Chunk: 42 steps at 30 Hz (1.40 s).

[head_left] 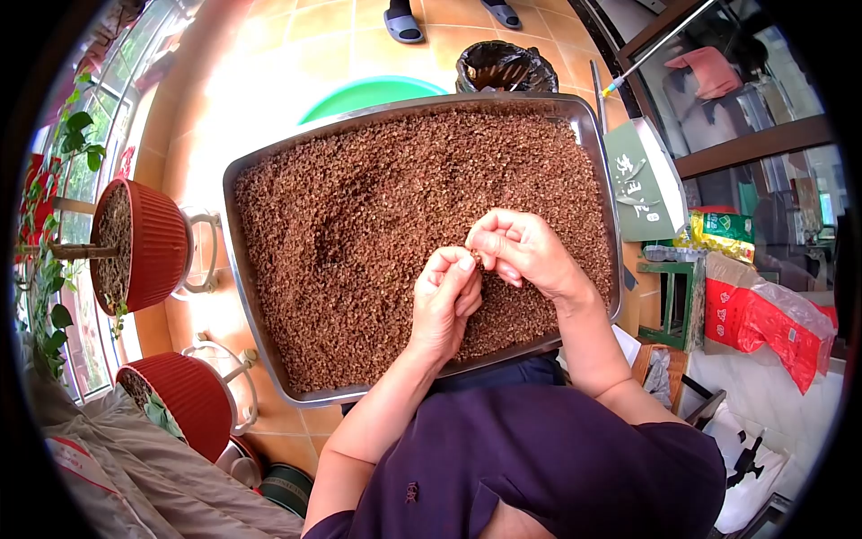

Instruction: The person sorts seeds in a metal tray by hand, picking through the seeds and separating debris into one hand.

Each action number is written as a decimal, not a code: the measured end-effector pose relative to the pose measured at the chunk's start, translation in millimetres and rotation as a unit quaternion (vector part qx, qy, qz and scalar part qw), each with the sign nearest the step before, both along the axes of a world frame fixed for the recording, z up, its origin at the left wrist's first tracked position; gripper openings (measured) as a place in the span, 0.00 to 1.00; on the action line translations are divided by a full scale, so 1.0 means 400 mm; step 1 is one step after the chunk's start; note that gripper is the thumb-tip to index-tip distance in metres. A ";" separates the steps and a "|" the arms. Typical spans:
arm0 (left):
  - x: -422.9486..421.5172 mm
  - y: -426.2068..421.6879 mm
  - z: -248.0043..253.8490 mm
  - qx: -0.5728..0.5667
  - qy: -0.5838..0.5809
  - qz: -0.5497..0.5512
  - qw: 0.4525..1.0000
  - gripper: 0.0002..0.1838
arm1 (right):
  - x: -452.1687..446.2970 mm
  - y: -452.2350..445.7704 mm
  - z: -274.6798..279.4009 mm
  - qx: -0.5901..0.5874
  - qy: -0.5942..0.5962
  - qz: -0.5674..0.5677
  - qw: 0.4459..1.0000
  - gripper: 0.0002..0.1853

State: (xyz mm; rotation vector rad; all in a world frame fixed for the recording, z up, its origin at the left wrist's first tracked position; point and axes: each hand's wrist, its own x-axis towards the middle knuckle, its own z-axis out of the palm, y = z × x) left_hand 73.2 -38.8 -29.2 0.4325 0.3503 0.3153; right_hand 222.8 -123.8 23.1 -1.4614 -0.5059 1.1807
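A large metal tray is filled with small reddish-brown husks that look like Sichuan peppercorns. Over its near right part, my left hand and my right hand meet almost fingertip to fingertip. Thumb and forefinger are pinched together on each. A tiny brown bit seems to show between the fingertips, too small to name surely. Both hands are just above the heap. Shallow dark hollows mark the husks left of my hands.
Beyond the tray are a green basin, a black-bagged bin and a person's slippered feet. Red plant pots stand left. On the right are a green box, a green stool and red packaging.
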 end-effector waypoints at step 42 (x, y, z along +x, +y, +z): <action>-0.013 0.021 0.009 -0.107 -0.177 -0.026 0.978 0.16 | 0.025 0.155 -0.089 0.006 -0.696 -0.027 0.717 0.08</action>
